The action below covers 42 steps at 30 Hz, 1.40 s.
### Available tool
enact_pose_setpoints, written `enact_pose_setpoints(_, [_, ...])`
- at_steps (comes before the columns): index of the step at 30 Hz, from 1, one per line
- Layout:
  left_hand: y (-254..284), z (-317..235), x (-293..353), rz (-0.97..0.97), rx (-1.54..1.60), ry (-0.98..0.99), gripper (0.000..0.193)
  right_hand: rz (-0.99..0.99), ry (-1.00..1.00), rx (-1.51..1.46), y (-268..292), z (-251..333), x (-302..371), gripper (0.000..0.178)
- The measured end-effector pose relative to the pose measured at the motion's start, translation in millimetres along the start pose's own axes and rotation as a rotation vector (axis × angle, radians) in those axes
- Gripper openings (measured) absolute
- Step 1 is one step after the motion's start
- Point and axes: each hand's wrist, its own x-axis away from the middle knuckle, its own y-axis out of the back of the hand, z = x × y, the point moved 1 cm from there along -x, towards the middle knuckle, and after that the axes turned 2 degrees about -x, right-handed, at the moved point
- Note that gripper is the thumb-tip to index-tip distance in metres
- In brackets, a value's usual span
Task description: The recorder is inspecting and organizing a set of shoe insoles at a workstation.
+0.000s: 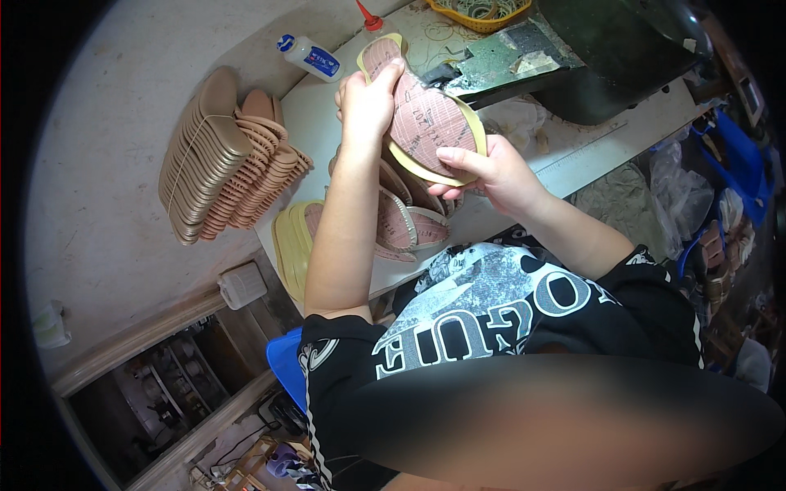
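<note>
**Uneven thumb pressure could skew the sole (426,123)**

The pink-faced, yellow-edged sole is raised over the tabletop (319,114), near 12 o'clock in the view, its narrow end pointing to 11. The left hand (367,102) has its fingers closed around that narrow end, thumb across the face, the others mostly hidden. The right hand (495,172) pinches the broad end at the sole's 5 o'clock, thumb on top, fingertips beneath.

Whether the pink face is bonded to the yellow cannot be told; if not, unequal pressure could slide one over the other. Turning the hands against each other could crease the narrow middle. A swing toward 2 o'clock could knock the green plate (499,69); one toward 11, the red-nozzled bottle (373,23). If the grip slipped, the sole could drop onto the loose soles (395,219) at 6 o'clock and scatter them.
</note>
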Motion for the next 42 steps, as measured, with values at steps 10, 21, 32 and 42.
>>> enact_pose_setpoints(10, [43.5, -42.7, 4.4, 0.632, 0.008, -0.465, 0.055, -0.012, 0.072, -0.061, -15.4, 6.8, -25.0, 0.033])
enact_pose_setpoints(21, [58.9, -50.9, -8.9, 0.699, -0.302, -0.305, 0.043, -0.042, 0.022, -0.064, -14.3, 14.9, -29.5, 0.038])
enact_pose_setpoints(32, [69.5, -35.1, 14.4, 0.607, -0.202, -0.112, 0.038, -0.086, 0.019, -0.065, -13.5, 14.3, -33.1, 0.039])
enact_pose_setpoints(42, [68.7, -33.5, 41.8, 0.611, -0.165, 0.01, 0.037, -0.11, 0.078, 0.066, -4.3, 14.1, -36.2, 0.033])
